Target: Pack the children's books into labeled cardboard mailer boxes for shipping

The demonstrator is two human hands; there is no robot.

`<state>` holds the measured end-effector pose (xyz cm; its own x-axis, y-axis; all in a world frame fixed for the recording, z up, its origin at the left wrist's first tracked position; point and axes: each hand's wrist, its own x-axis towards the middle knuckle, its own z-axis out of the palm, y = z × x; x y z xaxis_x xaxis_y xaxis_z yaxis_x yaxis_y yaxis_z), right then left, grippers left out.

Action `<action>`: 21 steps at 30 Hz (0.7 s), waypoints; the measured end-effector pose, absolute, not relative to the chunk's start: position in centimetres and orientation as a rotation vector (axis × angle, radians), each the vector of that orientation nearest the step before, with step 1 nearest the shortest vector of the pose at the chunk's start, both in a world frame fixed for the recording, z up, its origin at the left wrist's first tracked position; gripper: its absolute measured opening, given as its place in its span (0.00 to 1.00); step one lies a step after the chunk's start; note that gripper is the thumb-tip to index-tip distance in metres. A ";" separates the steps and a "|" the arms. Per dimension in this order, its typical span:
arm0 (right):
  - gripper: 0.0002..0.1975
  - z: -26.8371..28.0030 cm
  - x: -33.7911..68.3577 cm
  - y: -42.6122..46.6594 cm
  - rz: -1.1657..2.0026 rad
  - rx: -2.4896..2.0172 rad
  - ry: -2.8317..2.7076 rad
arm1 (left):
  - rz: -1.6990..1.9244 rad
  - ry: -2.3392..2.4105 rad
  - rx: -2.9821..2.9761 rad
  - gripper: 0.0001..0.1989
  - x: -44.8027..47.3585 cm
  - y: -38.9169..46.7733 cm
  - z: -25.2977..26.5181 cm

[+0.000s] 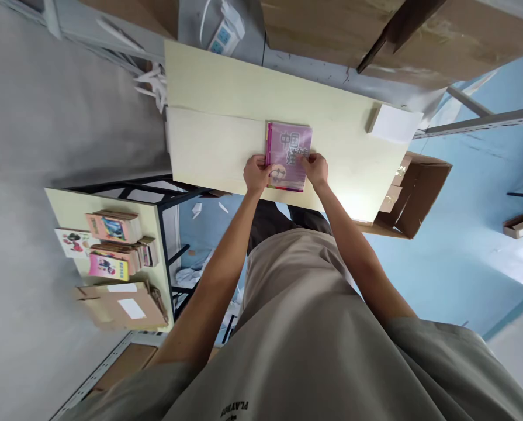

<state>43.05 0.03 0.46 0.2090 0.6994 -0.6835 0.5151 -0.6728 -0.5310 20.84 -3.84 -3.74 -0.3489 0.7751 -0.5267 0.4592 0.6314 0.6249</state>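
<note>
A purple-pink book (pixel 290 146) with large grey characters and a small round drawing on its glossy cover lies near the front edge of the pale yellow table (pixel 349 140). My left hand (pixel 256 173) pinches its lower left edge, the thumb on the cover. On the opposite side, my right hand (pixel 316 169) grips the right edge, thumb also on top. The undersides of both hands' fingers are partly hidden. Left of the book, a large white sheet (pixel 212 140) covers part of the tabletop.
A white box-shaped stack (pixel 395 124) sits at the table's right end. An open cardboard box (pixel 423 196) stands beyond that end. Several book stacks (pixel 114 228) and flattened cardboard (pixel 125 307) occupy a side table at left. Behind lie a power strip (pixel 224 38) and large cartons (pixel 331 29).
</note>
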 end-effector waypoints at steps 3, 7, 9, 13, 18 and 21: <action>0.17 0.4 42.1 0.5 1.522 -2.235 -1.108 | 0.472 2.009 1.008 0.20 21.2 -4.0 -3.2; 0.20 1.0 42.0 0.5 1.450 -2.171 -1.177 | 0.579 1.915 1.344 0.23 23.9 -5.5 -0.3; 0.21 1.3 42.1 0.6 1.413 -2.151 -1.232 | 0.527 1.761 1.490 0.29 26.3 -6.9 1.4; 0.28 2.0 42.4 0.8 1.416 -2.117 -1.362 | 0.330 1.692 1.556 0.44 30.1 -9.3 3.0; 0.41 4.3 45.5 2.2 1.310 -1.995 -1.849 | 0.593 1.587 1.431 0.40 28.8 -9.7 1.7; 0.54 6.0 47.4 5.9 1.025 -1.729 -2.276 | 0.769 1.523 1.369 0.35 25.9 -9.6 1.6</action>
